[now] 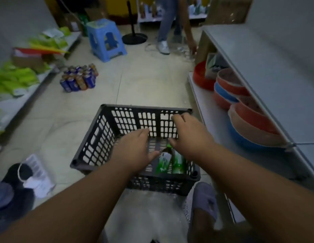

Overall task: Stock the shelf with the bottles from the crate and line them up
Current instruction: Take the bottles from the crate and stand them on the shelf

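- Black slatted crate (107, 137) on the tiled floor (144, 81), taken as landmark; nearly emptied, with two green bottles (170, 162) lying in its near right corner, side by side and touching.
- Left hand (135, 151) over the crate's middle, palm down, fingers extended and loose, thumb just beside the left bottle's label; nothing gripped.
- Right hand (189, 135) over the crate's right half, fingers stretched toward the far wall, thumb down near the green cap of the bottles; released, nothing held as far as visible, though contact with the cap cannot be told.
- Both bare forearms reaching in from the near side of the crate.
- Right of the crate: grey shelf (275, 81) with a bare upper board, and below it stacked basins (240, 102) in red, blue and beige on the lower board.
- Beyond the crate and to its left: cluster of blue cans (79, 78) standing on the floor.
- Farther beyond the crate: blue plastic stool (105, 39), and a black round stand base (134, 38).
- Far beyond the crate, right: another person (168, 23) in jeans and a white shoe, bending with one hand down.
- Left of the crate: low shelf with green packets (14, 79).
- Near right of the crate: foot in a grey slipper (205, 199).
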Motion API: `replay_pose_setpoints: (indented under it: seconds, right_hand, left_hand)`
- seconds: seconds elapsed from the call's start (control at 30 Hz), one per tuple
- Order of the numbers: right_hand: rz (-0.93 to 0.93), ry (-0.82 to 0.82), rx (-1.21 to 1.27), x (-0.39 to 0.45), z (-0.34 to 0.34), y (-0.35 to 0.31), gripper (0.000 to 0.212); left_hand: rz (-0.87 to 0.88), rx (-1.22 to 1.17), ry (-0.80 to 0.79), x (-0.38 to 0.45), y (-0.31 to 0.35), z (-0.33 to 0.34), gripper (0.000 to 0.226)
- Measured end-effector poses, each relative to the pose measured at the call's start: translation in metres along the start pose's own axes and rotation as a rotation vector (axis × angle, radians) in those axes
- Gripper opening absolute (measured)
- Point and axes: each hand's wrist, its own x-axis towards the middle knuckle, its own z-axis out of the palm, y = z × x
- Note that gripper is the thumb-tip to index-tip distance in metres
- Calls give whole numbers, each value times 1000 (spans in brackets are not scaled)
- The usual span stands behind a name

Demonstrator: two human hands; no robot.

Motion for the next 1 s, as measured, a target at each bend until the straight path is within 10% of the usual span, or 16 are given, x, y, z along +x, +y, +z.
replay_pose_setpoints:
  seconds: [0.33, 0.7, 1.0]
  right_hand:
    - [67, -284, 135, 84, 122, 5, 55]
    - [618, -632, 464, 110, 269, 24, 57]
    - [470, -815, 86, 153, 323, 28, 63]
  left_hand:
    - [-195, -68, -192, 36, -47, 115, 93]
    - [-236, -39, -106, 32, -52, 147, 97]
    - [-210, -71, -97, 33, -55, 152, 96]
